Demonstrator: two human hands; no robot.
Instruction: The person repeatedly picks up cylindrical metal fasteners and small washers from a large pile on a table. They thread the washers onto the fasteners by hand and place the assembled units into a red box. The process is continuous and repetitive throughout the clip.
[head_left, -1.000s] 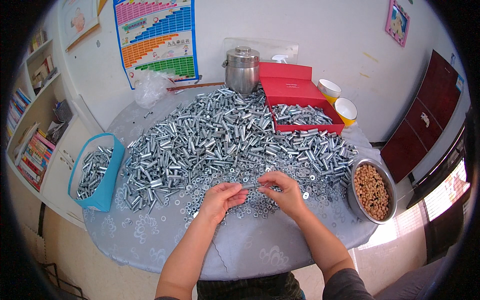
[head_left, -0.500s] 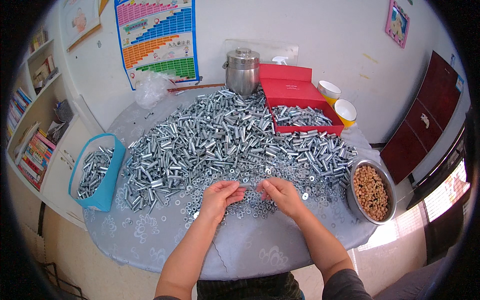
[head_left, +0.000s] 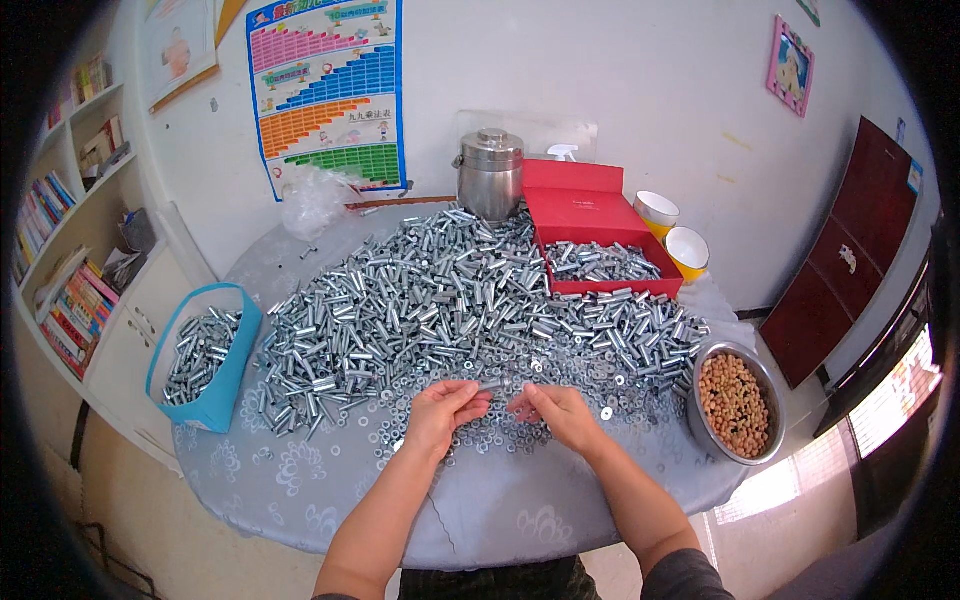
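Note:
Between thumb and fingers, my left hand (head_left: 440, 415) pinches a silver metal bolt (head_left: 493, 384), a short cylinder pointing right. My right hand (head_left: 560, 413) is just right of the bolt's end, its thumb and fingertips drawn together; whether a small part sits in them I cannot make out. Under and around both hands lie many loose washers and nuts (head_left: 470, 437), spread over the near side of the table. Behind them rises a wide heap of similar silver metal cylinders (head_left: 400, 300).
A blue box (head_left: 222, 400) of metal cylinders stands at left, a red box (head_left: 610, 287) holding more at back right. At right sits a metal bowl (head_left: 700, 425) of round tan pieces. A steel pot (head_left: 491, 180), yellow-and-white bowls (head_left: 687, 250) and a plastic bag (head_left: 318, 200) line the back of the table (head_left: 400, 540).
The view has tilted up a little, so the table sits lower in the picture. My right hand's fingertips have dipped slightly below the bolt's end; my left hand keeps its hold.

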